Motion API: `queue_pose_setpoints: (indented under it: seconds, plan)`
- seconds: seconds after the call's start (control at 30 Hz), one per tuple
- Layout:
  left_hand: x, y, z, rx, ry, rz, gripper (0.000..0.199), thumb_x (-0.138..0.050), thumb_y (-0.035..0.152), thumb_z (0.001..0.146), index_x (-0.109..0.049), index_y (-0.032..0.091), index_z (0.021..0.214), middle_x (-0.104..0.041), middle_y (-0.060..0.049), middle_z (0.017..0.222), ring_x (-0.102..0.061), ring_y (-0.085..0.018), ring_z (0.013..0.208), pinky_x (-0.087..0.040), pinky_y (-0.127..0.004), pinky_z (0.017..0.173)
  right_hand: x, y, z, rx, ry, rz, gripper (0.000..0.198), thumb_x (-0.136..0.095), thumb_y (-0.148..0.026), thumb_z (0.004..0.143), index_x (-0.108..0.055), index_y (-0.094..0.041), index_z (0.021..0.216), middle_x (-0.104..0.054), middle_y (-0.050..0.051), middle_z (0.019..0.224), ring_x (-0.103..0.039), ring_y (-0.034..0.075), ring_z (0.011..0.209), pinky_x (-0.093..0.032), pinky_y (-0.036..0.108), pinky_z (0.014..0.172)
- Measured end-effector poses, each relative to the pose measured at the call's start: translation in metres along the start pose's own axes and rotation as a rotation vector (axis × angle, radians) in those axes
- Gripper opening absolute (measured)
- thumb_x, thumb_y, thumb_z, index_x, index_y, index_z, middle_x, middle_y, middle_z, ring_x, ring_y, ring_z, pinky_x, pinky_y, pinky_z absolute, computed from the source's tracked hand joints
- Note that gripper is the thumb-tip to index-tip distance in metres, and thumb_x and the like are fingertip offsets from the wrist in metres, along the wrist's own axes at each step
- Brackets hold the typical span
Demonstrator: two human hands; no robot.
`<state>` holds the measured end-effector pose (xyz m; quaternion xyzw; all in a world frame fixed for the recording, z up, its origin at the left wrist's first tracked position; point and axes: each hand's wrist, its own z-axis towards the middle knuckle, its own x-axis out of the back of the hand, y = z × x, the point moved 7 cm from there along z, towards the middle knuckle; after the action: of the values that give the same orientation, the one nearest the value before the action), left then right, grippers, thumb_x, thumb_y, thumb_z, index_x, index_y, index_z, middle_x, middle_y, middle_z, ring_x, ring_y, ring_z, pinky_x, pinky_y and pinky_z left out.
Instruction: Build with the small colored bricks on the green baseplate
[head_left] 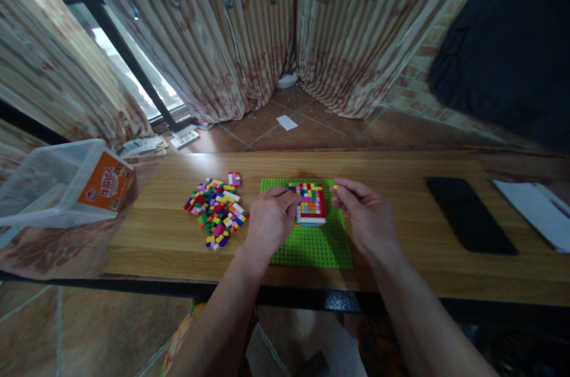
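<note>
A green studded baseplate (312, 249) lies on the wooden table, carrying a square build of many-coloured toy bricks (314, 205) with white and red along its front side. My left hand (272, 216) is over the build's left part, its fingers closed and pinched together; whatever they hold, if anything, is hidden. To the right of the build, my right hand (367, 211) pinches a small yellow toy brick (335, 187) between thumb and forefinger, just above the plate's right edge. Left of the plate spreads a loose pile of mixed toy bricks (218, 211).
A clear plastic tub (53, 181) with an orange label stands at the far left. On the right lie a black flat object (469, 214) and a white sheet (532, 211). Curtains (249, 38) hang beyond the wooden table (401, 264).
</note>
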<state>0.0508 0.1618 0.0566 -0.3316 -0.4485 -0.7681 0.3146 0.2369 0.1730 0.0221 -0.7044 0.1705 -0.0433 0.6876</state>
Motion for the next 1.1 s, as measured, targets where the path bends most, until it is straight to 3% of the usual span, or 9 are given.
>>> queue_pose_setpoints:
  seconds: [0.5,0.63,0.77,0.9,1.1]
  plan:
    - [0.0,0.012,-0.013,-0.005,0.002,0.218,0.021,-0.053,0.028,0.097,-0.073,0.023,0.103,-0.071,-0.005,0.093,-0.064,-0.019,0.086,-0.05,-0.033,0.079,-0.012,0.002,-0.003,-0.073,-0.07,0.16,0.03,-0.09,-0.036,0.057,-0.076,-0.023,0.08,-0.071,-0.002,0.07,-0.063,0.01,0.059,-0.056,0.024,0.061]
    - [0.001,0.011,-0.016,0.041,0.042,0.135,0.022,-0.053,0.027,0.097,-0.07,0.022,0.11,-0.071,-0.006,0.096,-0.065,-0.019,0.088,-0.051,-0.033,0.08,-0.016,0.0,-0.006,-0.057,-0.14,0.084,0.03,-0.088,-0.037,0.062,-0.076,-0.023,0.086,-0.072,-0.002,0.07,-0.063,0.011,0.059,-0.055,0.026,0.06]
    - [0.013,0.011,-0.014,0.08,0.112,-0.127,0.024,-0.056,0.026,0.095,-0.066,0.02,0.117,-0.071,-0.007,0.104,-0.067,-0.02,0.095,-0.054,-0.033,0.084,-0.023,-0.005,-0.011,-0.007,-0.203,0.005,0.027,-0.084,-0.038,0.068,-0.075,-0.023,0.089,-0.074,0.0,0.075,-0.063,0.012,0.059,-0.055,0.027,0.06]
    - [0.019,0.013,-0.01,0.089,0.13,-0.356,0.016,-0.063,0.024,0.092,-0.068,0.021,0.106,-0.072,-0.004,0.097,-0.067,-0.017,0.09,-0.055,-0.03,0.081,-0.034,-0.009,-0.017,0.02,-0.278,-0.063,0.027,-0.081,-0.039,0.071,-0.074,-0.021,0.091,-0.076,0.002,0.08,-0.065,0.013,0.061,-0.056,0.028,0.059]
    - [0.015,0.014,-0.008,0.102,0.105,-0.446,0.008,-0.063,0.018,0.09,-0.07,0.021,0.092,-0.07,0.0,0.084,-0.065,-0.013,0.08,-0.053,-0.026,0.076,-0.043,-0.014,-0.026,0.093,-0.328,-0.153,0.022,-0.074,-0.04,0.079,-0.073,-0.023,0.092,-0.075,0.001,0.081,-0.063,0.012,0.059,-0.053,0.026,0.056]
